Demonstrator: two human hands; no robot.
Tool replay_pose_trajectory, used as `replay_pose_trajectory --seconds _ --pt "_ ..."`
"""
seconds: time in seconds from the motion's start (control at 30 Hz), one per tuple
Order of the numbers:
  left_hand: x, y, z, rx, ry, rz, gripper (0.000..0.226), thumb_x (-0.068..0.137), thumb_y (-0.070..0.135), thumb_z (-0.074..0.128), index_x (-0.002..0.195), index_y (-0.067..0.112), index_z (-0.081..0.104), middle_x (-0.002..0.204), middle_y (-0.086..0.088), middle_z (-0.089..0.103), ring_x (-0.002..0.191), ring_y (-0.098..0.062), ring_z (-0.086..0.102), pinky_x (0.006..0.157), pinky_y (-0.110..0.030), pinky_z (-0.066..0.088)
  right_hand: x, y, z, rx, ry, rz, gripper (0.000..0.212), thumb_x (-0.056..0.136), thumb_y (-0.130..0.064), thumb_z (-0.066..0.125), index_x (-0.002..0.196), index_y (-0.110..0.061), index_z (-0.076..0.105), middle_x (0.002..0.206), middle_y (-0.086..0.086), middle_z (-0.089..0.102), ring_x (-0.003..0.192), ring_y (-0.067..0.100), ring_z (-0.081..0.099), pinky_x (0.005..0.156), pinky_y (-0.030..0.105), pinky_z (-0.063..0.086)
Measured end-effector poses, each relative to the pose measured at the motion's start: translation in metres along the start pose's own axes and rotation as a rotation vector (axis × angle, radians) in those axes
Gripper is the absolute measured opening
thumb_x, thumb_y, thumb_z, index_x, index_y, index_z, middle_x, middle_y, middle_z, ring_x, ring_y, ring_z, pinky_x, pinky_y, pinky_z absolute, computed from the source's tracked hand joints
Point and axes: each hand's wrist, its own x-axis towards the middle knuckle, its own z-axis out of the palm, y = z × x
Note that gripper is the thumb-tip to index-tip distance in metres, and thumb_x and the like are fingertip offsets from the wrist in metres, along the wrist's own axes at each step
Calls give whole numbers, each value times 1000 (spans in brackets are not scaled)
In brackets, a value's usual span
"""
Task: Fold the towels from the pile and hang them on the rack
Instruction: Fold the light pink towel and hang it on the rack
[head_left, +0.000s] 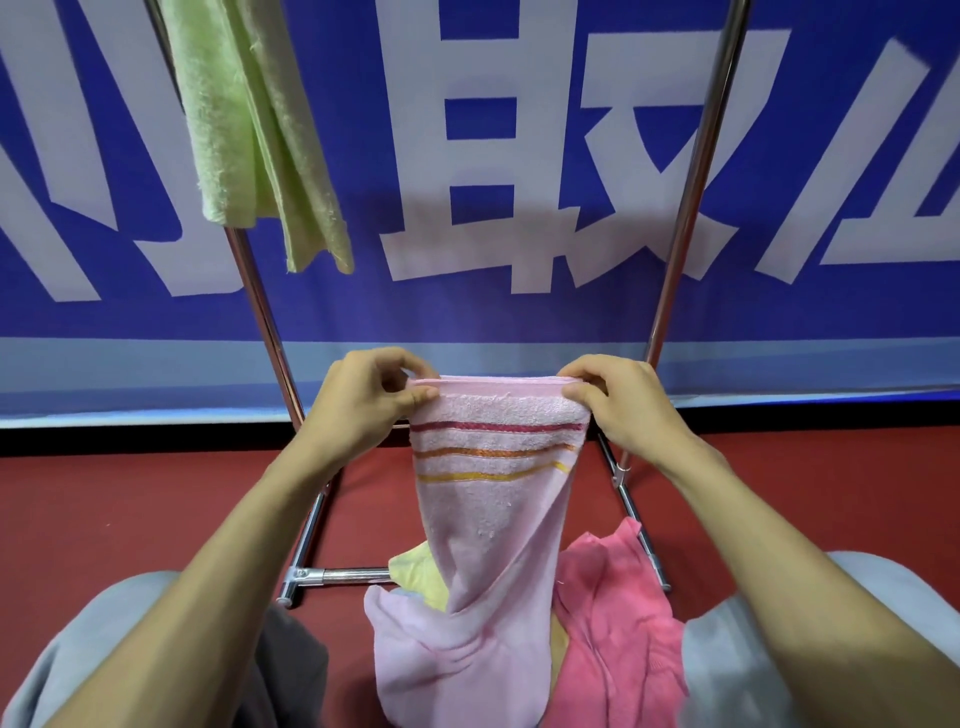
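Both hands, left hand (371, 397) and right hand (605, 395), pinch the top corners of the pink striped towel (493, 493) at frame centre, which looks light, soft and limp, so gripping both corners should keep its edge taut.

The top of the rack (691, 218) runs out past the upper edge, so its hanging bar is out of sight, and so is the fold of the green towel (244, 130) draped there. The pale pink towel (493, 499) covers part of the rack's lower bar and most of a yellow towel (415, 574) beneath it; its own bottom end is cut off by the lower edge. The left hand (363, 405) and right hand (618, 405) hide the towel's top corners. The white letters on the blue banner (519, 312) are cropped above and at both sides. The darker pink towel (618, 639) continues below the frame.
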Motion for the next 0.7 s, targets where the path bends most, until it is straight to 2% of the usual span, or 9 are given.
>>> replay_pose_trajectory --seconds 0.07,0.13,0.2,0.27,0.3,0.37,0.47,0.6,0.7 --pt "0 0 0 30 9 -23 20 80 22 75 100 21 71 68 -8 62 61 -14 52 60 -24 42 -1 -1 1 -19 -22 -9 13 88 -10 61 96 -11 72 85 -8 66 82 7 57 69 -3 32" --pt "-1 -1 -1 137 -19 -37 22 82 22 73 103 18 72 70 -5 64 63 -14 54 56 -12 39 -2 -1 1 -39 -61 -19 12 88 -11 61 94 -12 71 86 -7 66 82 7 57 69 -1 33" --pt "-2 -1 -1 188 -36 -67 15 81 26 74 90 14 75 66 -3 65 58 -9 54 49 -8 37 -3 0 2 -63 -110 -24 11 89 -14 60 92 -14 70 85 -6 67 80 7 57 68 3 35" --pt "-2 -1 -1 108 6 -133 22 77 32 77 73 11 71 60 0 64 49 -4 53 45 -7 36 -4 1 2 -91 -150 -22 11 90 -15 58 92 -13 68 84 -6 65 80 9 56 65 10 34" --pt "-1 -2 -1 13 37 -172 27 76 33 78 68 9 67 58 1 62 46 -3 52 45 -8 37 -4 2 3 -98 -162 -25 11 90 -16 57 92 -13 67 83 -6 64 79 9 55 64 13 34" --pt "0 0 0 -213 80 -221 30 77 31 76 64 8 62 58 2 60 52 -5 52 56 -19 43 -4 2 3 -103 -187 -34 10 91 -17 57 91 -13 66 79 -6 61 73 8 52 62 12 33" --pt "0 2 4 -226 75 -205 23 85 28 69 72 11 60 68 1 61 68 -13 54 71 -32 45 -4 1 1 -77 -204 -23 6 90 -19 59 87 -18 64 70 -8 61 65 2 54 60 12 37" --pt "-1 0 9 -165 132 -220 19 86 24 66 70 18 59 69 3 61 66 -12 54 68 -31 44 -6 3 4 -26 -241 -6 5 85 -17 67 81 -21 66 60 -7 61 53 -1 53 58 10 38" --pt "-1 0 13 -349 111 -256 20 91 14 60 71 16 61 65 1 56 64 -12 50 66 -29 41 -7 0 10 17 -329 35 7 80 -19 74 76 -20 68 56 -5 63 50 2 55 58 16 43"
